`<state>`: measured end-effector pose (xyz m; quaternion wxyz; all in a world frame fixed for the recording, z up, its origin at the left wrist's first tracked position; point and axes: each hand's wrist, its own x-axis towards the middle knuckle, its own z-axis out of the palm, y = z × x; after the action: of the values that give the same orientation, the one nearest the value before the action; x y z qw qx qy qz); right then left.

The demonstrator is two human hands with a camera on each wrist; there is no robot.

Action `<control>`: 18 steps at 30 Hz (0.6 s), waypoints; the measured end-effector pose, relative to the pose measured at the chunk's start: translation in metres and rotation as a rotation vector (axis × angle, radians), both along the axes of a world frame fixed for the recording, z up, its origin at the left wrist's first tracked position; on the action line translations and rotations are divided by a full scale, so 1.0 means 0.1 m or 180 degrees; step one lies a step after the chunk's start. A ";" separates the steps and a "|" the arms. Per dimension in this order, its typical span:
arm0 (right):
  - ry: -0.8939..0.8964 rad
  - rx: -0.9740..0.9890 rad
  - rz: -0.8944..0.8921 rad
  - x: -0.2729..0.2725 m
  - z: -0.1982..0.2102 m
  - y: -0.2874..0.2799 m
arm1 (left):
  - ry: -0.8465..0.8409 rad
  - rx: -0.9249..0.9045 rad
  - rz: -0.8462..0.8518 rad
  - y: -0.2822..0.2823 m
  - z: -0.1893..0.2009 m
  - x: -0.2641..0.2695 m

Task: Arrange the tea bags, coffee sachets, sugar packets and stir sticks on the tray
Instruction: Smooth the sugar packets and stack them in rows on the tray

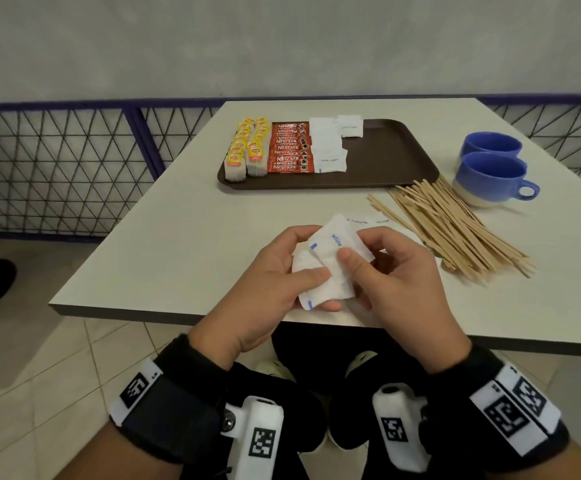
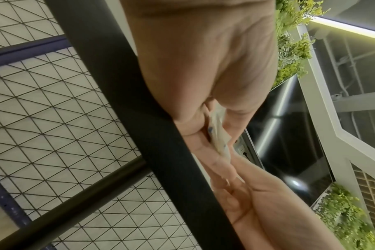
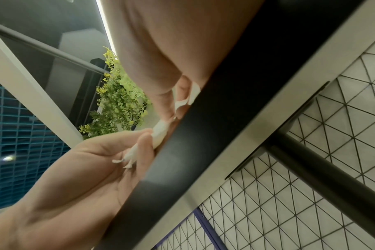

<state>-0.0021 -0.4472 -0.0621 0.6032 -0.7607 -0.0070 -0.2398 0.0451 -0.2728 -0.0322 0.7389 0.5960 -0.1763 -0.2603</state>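
Both hands met over the near edge of the table (image 1: 150, 244), sharing a small stack of white sugar packets (image 1: 327, 268). Left hand (image 1: 275, 282) cradled the stack from below with its thumb pressed on top; right hand (image 1: 396, 271) pinched the uppermost packet under its thumb. A few more packets (image 1: 368, 220) lay on the table just beyond the hands. Right of them spread a loose pile of wooden stir sticks (image 1: 455, 226). Farther back sat the brown tray (image 1: 393, 157), its left part filled with rows: yellow-tagged tea bags (image 1: 247, 150), red Nescafé sachets (image 1: 290, 147), then white sugar packets laid on the tray (image 1: 328, 143). Two blue cups (image 1: 489, 168) stood right of the tray.
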 end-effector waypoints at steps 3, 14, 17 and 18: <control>-0.0257 0.0428 -0.0097 -0.05 0.03 -0.02 | 0.0245 -0.0255 0.0012 0.02 -0.01 0.02; 0.0039 0.0265 0.0416 -0.05 0.01 -0.09 | 0.0295 -0.0082 0.0344 0.01 0.05 0.04; 0.0164 0.0073 0.0400 -0.03 0.03 -0.10 | 0.0553 -0.0025 0.0357 0.01 0.11 0.04; 0.0221 -0.0020 0.0375 -0.01 0.03 -0.10 | 0.0616 0.0015 0.0315 0.01 0.13 0.05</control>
<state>-0.0031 -0.4571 -0.0592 0.6137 -0.7688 -0.0315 -0.1773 0.0504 -0.2713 -0.0190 0.7630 0.5778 -0.0739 -0.2802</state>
